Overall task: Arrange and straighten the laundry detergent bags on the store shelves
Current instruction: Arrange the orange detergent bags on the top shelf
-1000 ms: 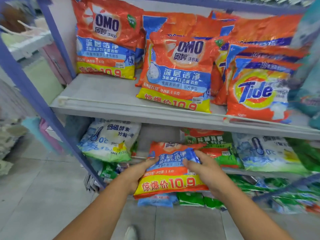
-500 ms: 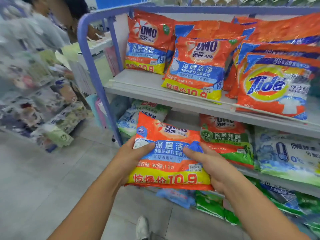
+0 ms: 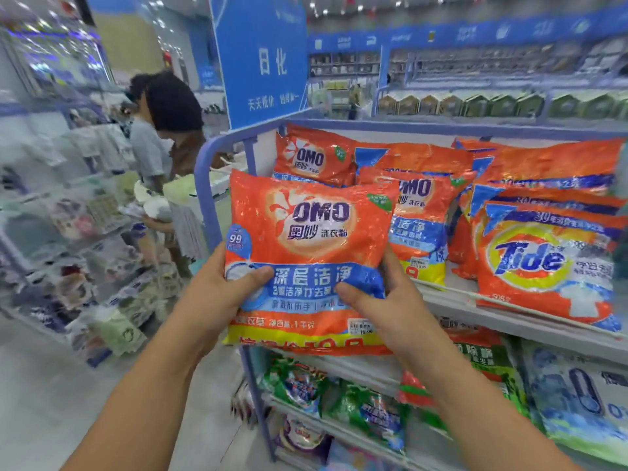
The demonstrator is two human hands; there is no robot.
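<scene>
At the centre of the frame, an orange plastic OMO detergent bag (image 3: 307, 263) with a blue band and yellow price strip was held upright in front of the blue metal shelf rack (image 3: 217, 212). The left hand (image 3: 217, 300) gripped its left edge, thumb curled over the front; the right hand (image 3: 390, 311) gripped its right side likewise. Behind it, more orange OMO bags (image 3: 312, 158) leaned on the upper shelf, with an orange Tide bag (image 3: 547, 266) at right. Upper left, a person (image 3: 159, 144) stood in the aisle.
</scene>
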